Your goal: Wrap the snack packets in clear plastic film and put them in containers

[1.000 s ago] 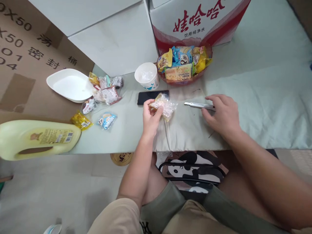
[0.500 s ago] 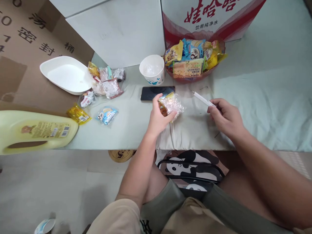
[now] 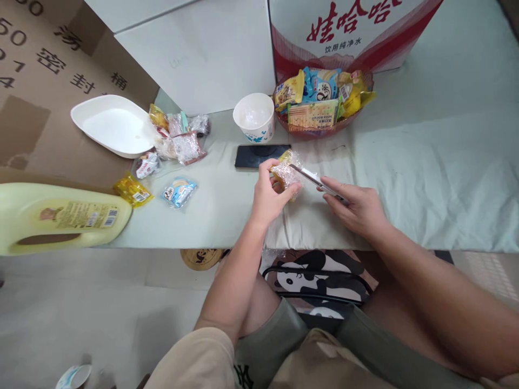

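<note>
Left hand (image 3: 271, 193): holding the wrapped packet (image 3: 286, 172) by its left side.
Right hand (image 3: 353, 206): closed around a utility knife (image 3: 317, 182), blade tip at the wrap; contact unclear.
Packet: over the desk (image 3: 227, 216), near the phone (image 3: 255, 155); likely light, slippery, perhaps crumbly; best held by edges, clear of the blade.
Beyond: paper cup (image 3: 256, 134), snack bowl (image 3: 310, 132).

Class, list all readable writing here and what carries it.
"娃哈哈": water carton
"饮用纯净水": same carton
"SODA BISCUIT": biscuit packet, upside down
"Q": blue packet in bowl; another on tabletop
"汤", "桶": cardboard box
"密封": same box
"50", "01", "4": same box, partly cut off
"NY": shorts
Unreadable: jug label, other packet print.
Nothing readable: wrapped snack, utility knife.
</note>
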{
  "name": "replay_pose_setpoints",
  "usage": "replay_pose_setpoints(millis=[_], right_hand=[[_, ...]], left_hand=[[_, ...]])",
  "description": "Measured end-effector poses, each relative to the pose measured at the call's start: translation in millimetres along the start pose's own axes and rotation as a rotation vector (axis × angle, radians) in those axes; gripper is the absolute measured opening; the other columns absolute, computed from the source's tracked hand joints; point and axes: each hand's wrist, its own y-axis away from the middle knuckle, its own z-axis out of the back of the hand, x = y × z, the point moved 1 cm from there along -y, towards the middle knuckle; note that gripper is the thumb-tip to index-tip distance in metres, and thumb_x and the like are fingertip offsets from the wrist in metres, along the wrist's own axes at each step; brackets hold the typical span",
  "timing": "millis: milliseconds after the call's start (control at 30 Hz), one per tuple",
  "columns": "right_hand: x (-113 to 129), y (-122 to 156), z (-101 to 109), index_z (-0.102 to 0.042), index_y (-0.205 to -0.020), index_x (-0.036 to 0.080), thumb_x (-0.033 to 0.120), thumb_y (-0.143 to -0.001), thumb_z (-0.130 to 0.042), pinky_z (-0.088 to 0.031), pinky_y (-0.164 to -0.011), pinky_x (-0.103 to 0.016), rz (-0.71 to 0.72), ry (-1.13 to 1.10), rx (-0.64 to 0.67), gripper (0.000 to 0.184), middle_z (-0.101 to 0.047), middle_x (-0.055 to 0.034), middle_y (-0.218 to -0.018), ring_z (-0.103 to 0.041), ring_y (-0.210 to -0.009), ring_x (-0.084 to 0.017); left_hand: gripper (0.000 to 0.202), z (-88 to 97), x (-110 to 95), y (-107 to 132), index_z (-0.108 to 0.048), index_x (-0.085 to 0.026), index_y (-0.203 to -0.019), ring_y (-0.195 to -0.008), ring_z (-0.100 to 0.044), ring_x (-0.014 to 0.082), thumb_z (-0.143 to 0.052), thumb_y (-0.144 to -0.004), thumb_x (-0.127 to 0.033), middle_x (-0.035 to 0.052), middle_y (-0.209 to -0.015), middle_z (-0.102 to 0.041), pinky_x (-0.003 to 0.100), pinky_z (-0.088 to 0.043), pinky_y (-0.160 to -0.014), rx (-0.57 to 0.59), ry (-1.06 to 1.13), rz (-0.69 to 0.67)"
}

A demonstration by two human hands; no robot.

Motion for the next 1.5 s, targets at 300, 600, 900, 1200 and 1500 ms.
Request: replay_pose_setpoints(millis=[300,600,900,1200,1500], right_hand=[[-17.3,-4.1,8.2,-0.075,-0.125,0.031,0.029,-0.096,-0.051,-0.058,-0.074,-0.043,0.007,0.188,-0.031,0.038,-0.080,-0.0069,-0.106,-0.075,-0.090,-0.028],[-31.7,-8.8,16.6,-0.068,-0.131,0.026,0.028,-0.091,-0.058,-0.050,-0.102,-0.063,0.045,0.334,-0.227,0.041,-0.066,-0.0150,-0.137,-0.064,-0.122,-0.039],[-1.3,-1.7,-12.2,-0.063,-0.120,0.026,0.031,-0.090,-0.063,-0.053,-0.105,-0.055,0.257,-0.002,0.092,0.030,-0.064,-0.0135,-0.142,-0.064,-0.127,-0.033],[-5.8,-4.3,-1.6,-0.062,-0.126,0.027,0.015,-0.084,-0.054,-0.056,-0.088,-0.046,0.169,0.012,0.008,0.045,-0.065,-0.0078,-0.098,-0.066,-0.095,-0.027],[-0.9,-6.3,-3.2,-0.065,-0.087,0.026,0.028,-0.094,-0.056,-0.052,-0.097,-0.048,0.207,-0.013,0.004,0.012,-0.074,-0.0067,-0.099,-0.069,-0.103,-0.027]], left_hand=[[0.064,13.7,-9.7,-13.5,-0.050,-0.031,-0.109,-0.097,-0.066,0.0155,-0.092,-0.065,-0.052,0.0002,-0.112,-0.064,0.027,-0.054,-0.081,-0.338,0.247,-0.042],[0.036,1.2,-8.0,-1.0,-0.067,-0.022,-0.082,-0.105,-0.060,0.0198,-0.080,-0.080,-0.055,0.0058,-0.105,-0.063,0.030,-0.050,-0.092,-0.115,-0.092,-0.170],[0.019,6.3,-2.3,-0.4,-0.067,-0.027,-0.102,-0.078,-0.060,0.0138,-0.075,-0.085,-0.028,0.0027,-0.103,-0.062,0.026,-0.050,-0.066,-0.118,-0.109,-0.025],[0.032,13.4,-6.9,-3.3,-0.063,-0.025,-0.098,-0.087,-0.064,0.0160,-0.080,-0.074,-0.013,0.0011,-0.097,-0.070,0.029,-0.047,-0.084,-0.017,-0.186,-0.082],[0.014,22.4,-1.6,-12.8,-0.063,-0.023,-0.101,-0.081,-0.073,0.0154,-0.067,-0.088,-0.018,0.0010,-0.087,-0.073,0.029,-0.056,-0.081,-0.117,-0.097,-0.096]])
